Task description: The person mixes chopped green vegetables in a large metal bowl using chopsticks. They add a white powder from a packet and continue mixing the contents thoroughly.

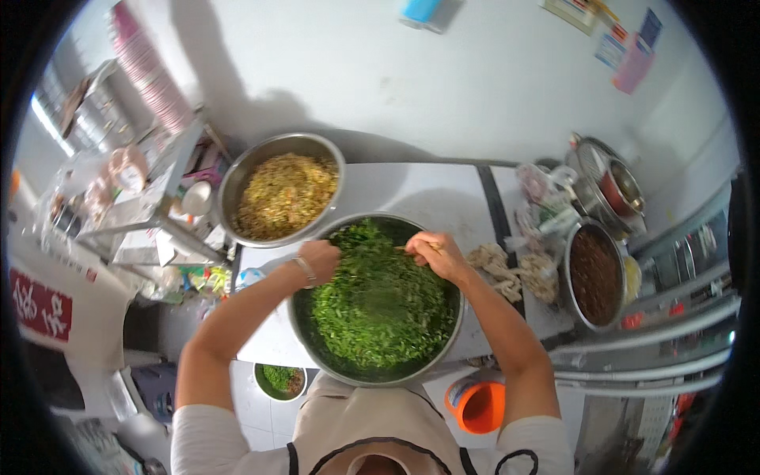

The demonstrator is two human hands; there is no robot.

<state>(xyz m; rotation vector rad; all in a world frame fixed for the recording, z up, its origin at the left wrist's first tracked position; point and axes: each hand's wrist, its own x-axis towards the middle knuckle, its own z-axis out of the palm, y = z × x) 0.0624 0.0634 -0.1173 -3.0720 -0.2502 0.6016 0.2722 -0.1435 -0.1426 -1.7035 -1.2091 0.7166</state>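
A large metal bowl [456,332] full of chopped green vegetables [376,309] stands right in front of me. Over its upper left rim, my left hand [320,263] is closed with the knuckles up, and whatever its fingers hold is hidden. My right hand [438,255] reaches over the upper right rim, closed around a thin light-brown stick [402,248]. The stick's far end cannot be made out against the greens. The middle of the greens looks smeared. Behind the bowl to the left stands a second metal bowl [337,150] with a yellowish chopped mix [286,196].
Crumpled cloths [507,271] lie right of the bowl. Beyond them are a bowl of dark brown filling [595,273] and stacked metalware [609,182]. A cluttered shelf [150,198] is at left. An orange bucket [480,406] and a small bowl [280,381] stand below table level.
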